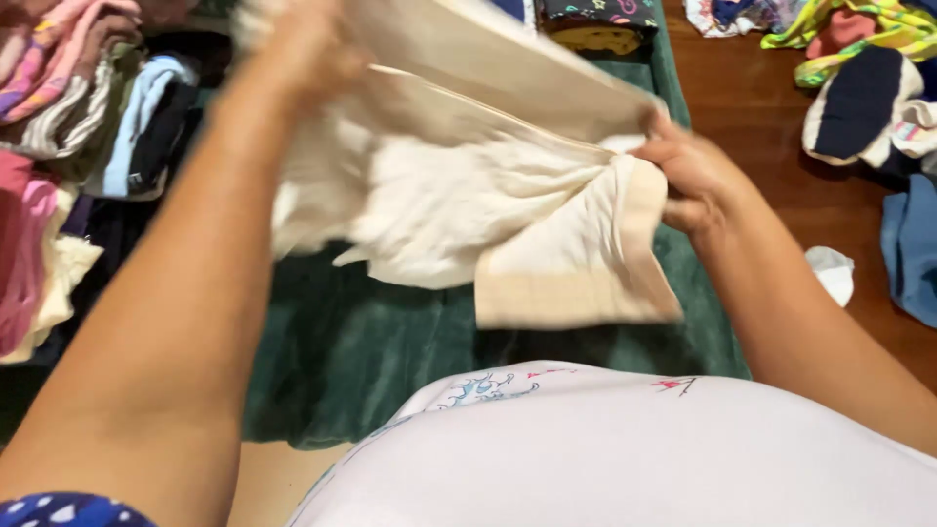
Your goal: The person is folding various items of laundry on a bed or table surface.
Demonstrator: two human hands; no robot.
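**A:** Above the dark green blanket (pixel 390 351), what are your hands doing?

**B:** Your left hand (pixel 310 49) is raised high near the top of the view, blurred, with its fingers gathered into the upper edge of a cream garment (pixel 439 210). Your right hand (pixel 688 176) is lower and further right, curled tight, pinching a bunched fold of the same cloth between thumb and fingers.

**A:** And where does the garment sit?

**B:** It hangs in the air between your two hands, stretched from upper left to right. Its loose middle sags in wrinkles, and a flat panel with a paler band (pixel 639 244) along one edge droops below your right hand, over the blanket. You cannot tell whether the lowest edge touches the blanket.

**A:** What lies to your left?

**B:** A row of folded clothes (pixel 73 98) in pink, striped, pale blue and dark colours, stacked beside the blanket's left edge.

**A:** And to your right?

**B:** The brown wooden table (pixel 771 146) shows bare beside the blanket. A loose heap of clothes (pixel 859 59) sits at its far right, with a yellow-green patterned piece on top and a dark navy one under it. A blue cloth (pixel 913 244) lies at the right edge, and a small white piece (pixel 832 273) rests near your right forearm.

**A:** Anything beyond the garment?

**B:** A folded dark item with a coloured print (pixel 597 21) lies at the blanket's far end.
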